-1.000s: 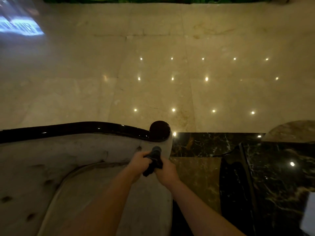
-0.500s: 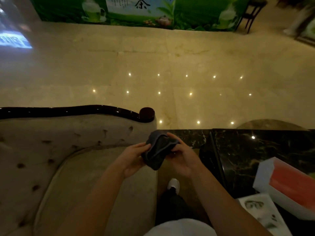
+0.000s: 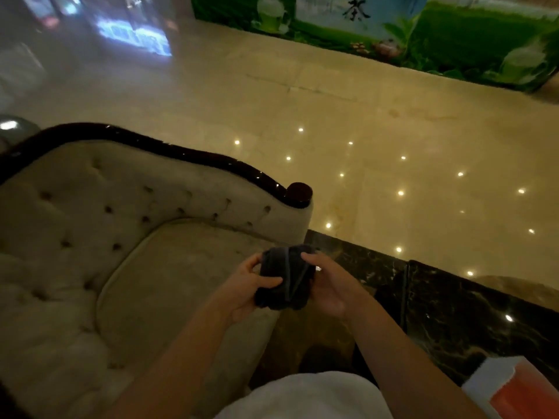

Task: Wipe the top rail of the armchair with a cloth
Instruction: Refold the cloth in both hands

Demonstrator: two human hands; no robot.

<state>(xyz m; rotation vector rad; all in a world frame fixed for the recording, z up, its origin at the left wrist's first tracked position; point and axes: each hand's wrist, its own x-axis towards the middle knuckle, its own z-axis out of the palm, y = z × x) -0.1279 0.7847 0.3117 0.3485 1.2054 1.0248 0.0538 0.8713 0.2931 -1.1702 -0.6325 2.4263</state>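
A beige tufted armchair (image 3: 75,237) fills the left of the view. Its glossy dark top rail (image 3: 181,155) curves from the far left down to a round knob (image 3: 299,193) at the right end. A dark bunched cloth (image 3: 286,276) is held over the seat's right front corner, well below the rail. My left hand (image 3: 251,285) grips its left side with the thumb across the front. My right hand (image 3: 329,285) grips its right side, fingers over the top.
A dark marble table (image 3: 453,313) stands right of the chair, with a white and red box (image 3: 514,388) at its near corner. Polished beige floor (image 3: 332,101) spreads beyond, up to a green poster board (image 3: 393,28) at the back.
Both hands have drawn back from near the rail's knob towards my body with the cloth, which now looks bunched wider between them. The view has swung up and left.
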